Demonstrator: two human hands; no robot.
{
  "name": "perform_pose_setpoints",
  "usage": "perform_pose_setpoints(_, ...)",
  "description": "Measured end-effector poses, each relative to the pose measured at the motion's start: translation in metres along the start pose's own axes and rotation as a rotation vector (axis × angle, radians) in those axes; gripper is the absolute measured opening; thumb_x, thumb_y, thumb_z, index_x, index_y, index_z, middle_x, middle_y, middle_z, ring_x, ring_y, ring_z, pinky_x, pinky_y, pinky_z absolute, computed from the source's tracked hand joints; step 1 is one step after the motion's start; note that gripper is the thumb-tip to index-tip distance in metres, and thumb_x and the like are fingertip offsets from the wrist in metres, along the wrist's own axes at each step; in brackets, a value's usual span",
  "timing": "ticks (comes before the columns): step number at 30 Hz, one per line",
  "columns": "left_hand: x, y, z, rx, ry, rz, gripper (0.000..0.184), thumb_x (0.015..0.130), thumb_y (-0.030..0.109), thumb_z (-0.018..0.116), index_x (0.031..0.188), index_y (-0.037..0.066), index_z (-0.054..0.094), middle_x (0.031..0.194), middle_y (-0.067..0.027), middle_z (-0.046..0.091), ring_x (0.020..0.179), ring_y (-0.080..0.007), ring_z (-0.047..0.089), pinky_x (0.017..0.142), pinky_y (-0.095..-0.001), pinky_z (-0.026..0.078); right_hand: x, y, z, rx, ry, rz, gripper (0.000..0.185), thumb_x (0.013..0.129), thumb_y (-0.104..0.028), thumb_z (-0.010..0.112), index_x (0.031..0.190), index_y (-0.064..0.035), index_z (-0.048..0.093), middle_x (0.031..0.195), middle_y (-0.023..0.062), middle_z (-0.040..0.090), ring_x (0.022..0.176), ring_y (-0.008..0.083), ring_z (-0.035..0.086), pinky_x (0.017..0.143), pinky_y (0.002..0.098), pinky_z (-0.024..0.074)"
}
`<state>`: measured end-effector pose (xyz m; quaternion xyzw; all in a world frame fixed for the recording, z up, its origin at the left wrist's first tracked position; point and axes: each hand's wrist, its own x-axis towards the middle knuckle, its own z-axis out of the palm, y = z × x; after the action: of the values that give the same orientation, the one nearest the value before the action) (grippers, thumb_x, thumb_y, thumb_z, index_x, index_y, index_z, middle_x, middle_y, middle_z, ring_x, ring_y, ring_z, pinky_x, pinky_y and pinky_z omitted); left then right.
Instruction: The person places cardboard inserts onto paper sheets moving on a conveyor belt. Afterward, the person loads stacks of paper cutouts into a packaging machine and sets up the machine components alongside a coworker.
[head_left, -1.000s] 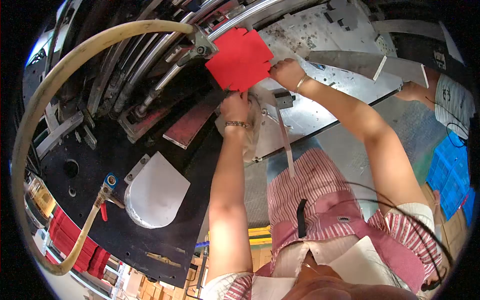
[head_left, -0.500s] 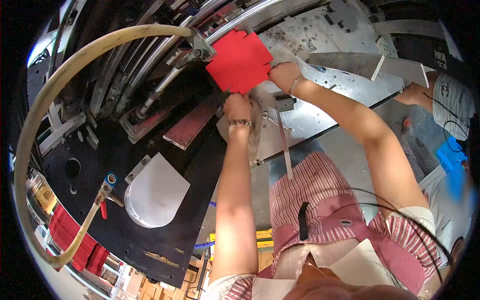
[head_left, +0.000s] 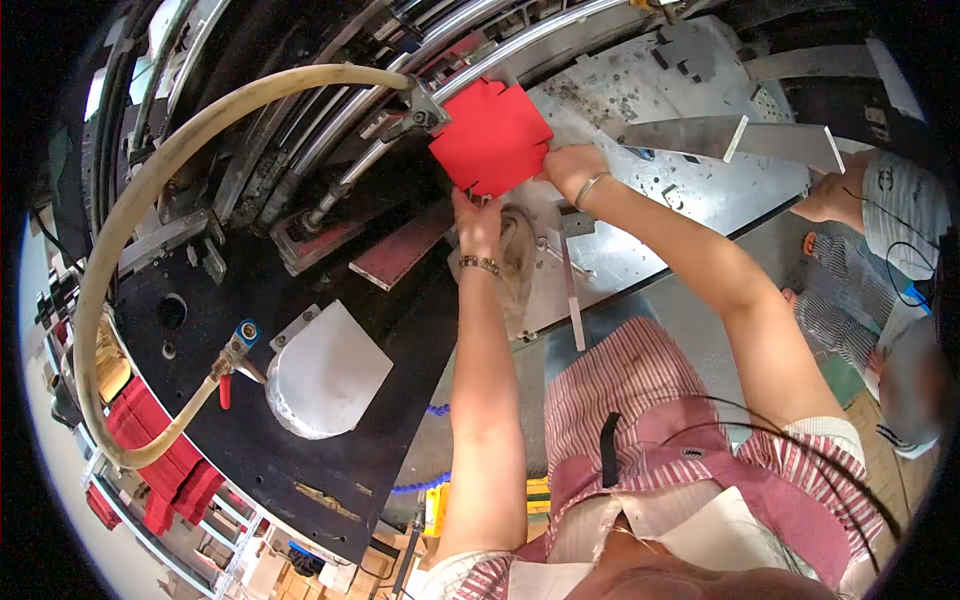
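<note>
A flat red sheet with notched edges (head_left: 491, 138) lies at the machine, below a metal bar. My left hand (head_left: 477, 222), with a beaded bracelet, pinches its lower edge. At the sheet's right corner my right hand (head_left: 574, 170) is closed on the edge, a bangle on the wrist. Just above the sheet's left side is a metal clamp (head_left: 425, 112) joined to a beige hose. A crumpled beige cloth (head_left: 515, 262) sits right of my left wrist, beside a thin metal strip (head_left: 573, 290).
The black table (head_left: 215, 400) holds a white rounded plate (head_left: 330, 372) and a valve with a red handle (head_left: 226, 390). Metal rods rise at the upper left. A long curved metal guard (head_left: 690, 137) spans the silver bed (head_left: 640, 230). Other people are at the right edge.
The view has shifted, so the machine, hose and sheet appear slightly lower and further right. Both hands stay at the red sheet's edges. A person at the right has come further into view.
</note>
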<state>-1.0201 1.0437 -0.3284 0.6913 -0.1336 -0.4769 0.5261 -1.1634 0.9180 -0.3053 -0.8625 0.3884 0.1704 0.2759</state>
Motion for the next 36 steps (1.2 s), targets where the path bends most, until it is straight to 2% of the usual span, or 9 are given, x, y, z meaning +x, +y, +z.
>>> perform_pose_setpoints(2, -0.004, -0.006, -0.002, -0.032, -0.008, 0.017, 0.075, 0.075, -0.015, 0.051, 0.142, 0.002, 0.023, 0.138, -0.0091, 0.038, 0.120, -0.0209, 0.043, 0.095, -0.0316, 0.038, -0.005, -0.001, -0.002, 0.024, -0.030, -0.004, 0.022, 0.083, -0.019, 0.052, 0.088, -0.0075, 0.070, 0.095, 0.0150, 0.068, 0.089, 0.0312, 0.066, 0.073, 0.0414, 0.0524)
perform_pose_setpoints(4, -0.012, -0.006, -0.001, 0.015, 0.077, -0.036, 0.074, 0.075, -0.013, 0.050, 0.143, 0.003, 0.022, 0.138, -0.0076, 0.037, 0.120, -0.0198, 0.042, 0.094, -0.0322, 0.039, -0.005, 0.001, -0.001, 0.053, 0.022, 0.013, 0.038, 0.082, -0.045, 0.060, 0.088, -0.0088, 0.069, 0.091, 0.0138, 0.068, 0.088, 0.0311, 0.065, 0.075, 0.0423, 0.0503)
perform_pose_setpoints(8, -0.041, 0.001, 0.004, -0.149, 0.221, -0.063, 0.071, 0.079, -0.006, 0.050, 0.143, 0.003, 0.021, 0.133, -0.0080, 0.042, 0.115, -0.0200, 0.046, 0.094, -0.0321, 0.039, -0.033, 0.015, -0.009, 0.074, 0.060, 0.038, 0.041, 0.080, -0.045, 0.063, 0.093, -0.0075, 0.068, 0.093, 0.0153, 0.067, 0.089, 0.0315, 0.064, 0.076, 0.0428, 0.0499)
perform_pose_setpoints(14, -0.168, -0.017, -0.047, 0.081, -0.080, -0.124, 0.056, 0.091, 0.016, 0.053, 0.141, 0.001, 0.032, 0.121, -0.0078, 0.053, 0.108, -0.0154, 0.050, 0.092, -0.0295, 0.041, -0.109, 0.048, -0.035, 0.215, 0.150, 0.154, 0.036, 0.085, -0.038, 0.060, 0.103, -0.0075, 0.067, 0.101, 0.0168, 0.065, 0.094, 0.0358, 0.061, 0.080, 0.0430, 0.0488)
perform_pose_setpoints(22, -0.416, 0.284, -0.155, 0.327, -0.798, 0.253, 0.054, 0.090, 0.015, 0.057, 0.137, -0.005, 0.039, 0.135, -0.0165, 0.048, 0.124, -0.0238, 0.047, 0.104, -0.0356, 0.035, -0.238, -0.182, -0.170, 1.023, 0.302, -0.486, 0.026, 0.093, -0.014, 0.054, 0.116, -0.0022, 0.061, 0.103, 0.0117, 0.068, 0.095, 0.0154, 0.064, 0.082, 0.0281, 0.0488)
perform_pose_setpoints(27, -0.415, 0.359, -0.230, -0.446, 0.285, 0.859, 0.056, 0.093, 0.021, 0.052, 0.139, -0.003, 0.033, 0.139, -0.0159, 0.040, 0.129, -0.0228, 0.039, 0.108, -0.0354, 0.030, -0.252, -0.333, -0.224, 0.986, 0.180, -0.864, 0.041, 0.094, -0.023, 0.053, 0.126, 0.0018, 0.050, 0.121, 0.0177, 0.058, 0.110, 0.0233, 0.057, 0.092, 0.0316, 0.0442)
perform_pose_setpoints(28, -0.404, 0.374, -0.257, -0.004, 0.544, 0.865, 0.056, 0.094, 0.021, 0.051, 0.140, -0.002, 0.031, 0.140, -0.0146, 0.039, 0.130, -0.0216, 0.037, 0.109, -0.0330, 0.028, -0.241, -0.359, -0.225, 0.986, 0.211, -0.885, 0.048, 0.094, -0.028, 0.053, 0.130, 0.0028, 0.046, 0.126, 0.0202, 0.054, 0.114, 0.0258, 0.054, 0.094, 0.0335, 0.0428)
perform_pose_setpoints(30, -0.354, 0.369, -0.315, -0.271, 0.607, 0.738, 0.049, 0.094, 0.022, 0.052, 0.136, 0.001, 0.038, 0.136, -0.0092, 0.045, 0.125, -0.0165, 0.042, 0.105, -0.0285, 0.032, -0.214, -0.406, -0.223, 0.848, 0.500, -0.755, 0.066, 0.089, -0.043, 0.057, 0.133, 0.0028, 0.041, 0.131, 0.0237, 0.047, 0.118, 0.0296, 0.051, 0.097, 0.0361, 0.0405)
perform_pose_setpoints(36, -0.291, 0.376, -0.361, -0.412, 0.036, 0.311, 0.036, 0.090, 0.019, 0.058, 0.119, -0.001, 0.052, 0.119, -0.0107, 0.059, 0.107, -0.0180, 0.056, 0.095, -0.0324, 0.041, -0.147, -0.473, -0.218, 1.097, 0.154, -0.566, 0.070, 0.080, -0.054, 0.062, 0.121, 0.0019, 0.053, 0.119, 0.0260, 0.056, 0.110, 0.0352, 0.056, 0.094, 0.0374, 0.0440)
